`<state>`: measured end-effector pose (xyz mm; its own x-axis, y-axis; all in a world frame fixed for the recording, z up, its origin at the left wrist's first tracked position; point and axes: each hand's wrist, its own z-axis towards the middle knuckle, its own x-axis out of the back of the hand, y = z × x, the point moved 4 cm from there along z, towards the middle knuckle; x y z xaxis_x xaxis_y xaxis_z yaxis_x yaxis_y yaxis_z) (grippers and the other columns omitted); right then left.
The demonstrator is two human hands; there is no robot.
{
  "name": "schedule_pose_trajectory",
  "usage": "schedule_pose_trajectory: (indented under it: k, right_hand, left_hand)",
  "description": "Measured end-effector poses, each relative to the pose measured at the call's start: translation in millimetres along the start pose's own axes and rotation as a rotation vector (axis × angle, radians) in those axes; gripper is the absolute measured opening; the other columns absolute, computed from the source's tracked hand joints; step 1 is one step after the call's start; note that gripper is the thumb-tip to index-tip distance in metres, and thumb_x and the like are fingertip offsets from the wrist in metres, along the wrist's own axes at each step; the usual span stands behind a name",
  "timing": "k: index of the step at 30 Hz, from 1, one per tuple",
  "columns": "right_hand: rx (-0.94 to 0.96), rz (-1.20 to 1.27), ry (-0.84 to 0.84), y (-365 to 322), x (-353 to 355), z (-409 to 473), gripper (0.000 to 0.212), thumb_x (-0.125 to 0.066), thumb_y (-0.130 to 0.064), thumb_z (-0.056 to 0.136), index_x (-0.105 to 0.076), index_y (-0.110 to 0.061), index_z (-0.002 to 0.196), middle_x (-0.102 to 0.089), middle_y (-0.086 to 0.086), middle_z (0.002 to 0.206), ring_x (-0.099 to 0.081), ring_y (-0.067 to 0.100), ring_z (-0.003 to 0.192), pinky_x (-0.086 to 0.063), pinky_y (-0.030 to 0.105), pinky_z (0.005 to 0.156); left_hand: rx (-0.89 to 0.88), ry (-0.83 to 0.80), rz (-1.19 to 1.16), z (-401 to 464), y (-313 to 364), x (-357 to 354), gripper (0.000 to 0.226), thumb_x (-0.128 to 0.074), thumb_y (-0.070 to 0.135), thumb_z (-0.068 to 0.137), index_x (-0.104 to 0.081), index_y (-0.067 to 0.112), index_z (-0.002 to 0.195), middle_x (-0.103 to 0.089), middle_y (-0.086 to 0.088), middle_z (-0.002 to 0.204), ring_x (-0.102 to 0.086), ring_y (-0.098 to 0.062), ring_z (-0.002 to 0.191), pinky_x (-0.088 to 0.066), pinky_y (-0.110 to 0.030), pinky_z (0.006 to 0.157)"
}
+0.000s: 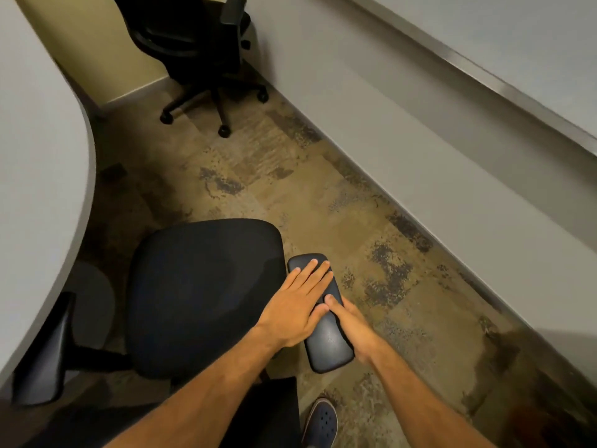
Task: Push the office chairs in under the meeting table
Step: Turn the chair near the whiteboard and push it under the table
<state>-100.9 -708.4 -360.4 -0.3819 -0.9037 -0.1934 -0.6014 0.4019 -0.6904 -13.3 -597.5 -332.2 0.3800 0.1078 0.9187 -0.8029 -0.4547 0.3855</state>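
Note:
A black office chair (pixel 200 295) stands just below me, its seat turned toward the curved grey meeting table (pixel 38 189) on the left. The chair's right armrest (pixel 329 349) carries both my hands. My left hand (pixel 297 305) lies flat on top of the pad, fingers stretched forward. My right hand (pixel 355 328) wraps around the pad's right edge, thumb on top. The other armrest (pixel 48 350) sits close under the table's edge. A second black office chair (pixel 193 43) stands in the far corner, away from the table.
A grey wall (pixel 420 140) with a metal rail runs along the right, leaving a strip of mottled brown carpet (pixel 290 189) between it and the table. My dark shoe (pixel 321 421) is on the floor behind the near chair.

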Motion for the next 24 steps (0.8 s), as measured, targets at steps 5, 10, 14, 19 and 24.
schedule_pose_trajectory:
  k: [5,10,14,19,24]
  right_hand:
    - [-0.065,0.232,-0.096,3,1,10,0.048,-0.065,-0.033,0.093,-0.055,-0.026,0.139,-0.068,0.013,0.130,-0.066,0.036,0.116,-0.056,0.047,0.090]
    - [-0.083,0.258,-0.113,4,1,32,0.051,-0.051,-0.005,0.091,-0.057,-0.022,0.139,-0.071,0.018,0.118,-0.070,0.035,0.100,-0.058,0.045,0.081]
    - [-0.115,0.125,-0.042,34,4,51,0.046,-0.055,-0.006,0.095,-0.058,-0.028,0.135,-0.071,0.011,0.124,-0.069,0.031,0.111,-0.056,0.046,0.090]
    - [-0.013,0.005,0.009,55,9,59,0.042,-0.061,-0.007,0.097,-0.066,-0.038,0.124,-0.069,0.010,0.129,-0.069,0.020,0.112,-0.057,0.033,0.087]
    - [0.095,-0.572,0.376,34,1,18,0.066,-0.066,-0.026,0.095,-0.035,-0.025,0.153,-0.040,0.000,0.157,-0.036,0.020,0.144,-0.034,0.041,0.116]
  left_hand:
    - [-0.017,0.055,-0.056,2,-5,-4,0.061,-0.027,0.045,0.107,-0.013,0.018,0.159,-0.004,0.004,0.168,0.006,-0.015,0.153,0.005,-0.035,0.123]
    - [-0.044,0.028,-0.084,-2,-7,-20,0.063,-0.037,0.042,0.104,-0.015,0.019,0.159,-0.003,0.005,0.168,0.004,-0.017,0.153,0.004,-0.036,0.123]
    - [-0.038,-0.097,0.011,-12,-18,-61,0.064,-0.033,0.045,0.105,-0.010,0.019,0.159,0.003,0.004,0.168,0.011,-0.016,0.152,-0.003,-0.040,0.123]
    - [-0.077,-0.188,0.085,-14,-30,-87,0.070,-0.033,0.050,0.104,-0.005,0.018,0.159,0.006,0.001,0.168,0.014,-0.016,0.152,-0.001,-0.038,0.122]
    - [-0.058,-0.326,0.076,-28,-43,-44,0.065,-0.037,0.045,0.105,-0.014,0.017,0.159,-0.009,-0.004,0.167,-0.002,-0.020,0.153,-0.006,-0.039,0.123]
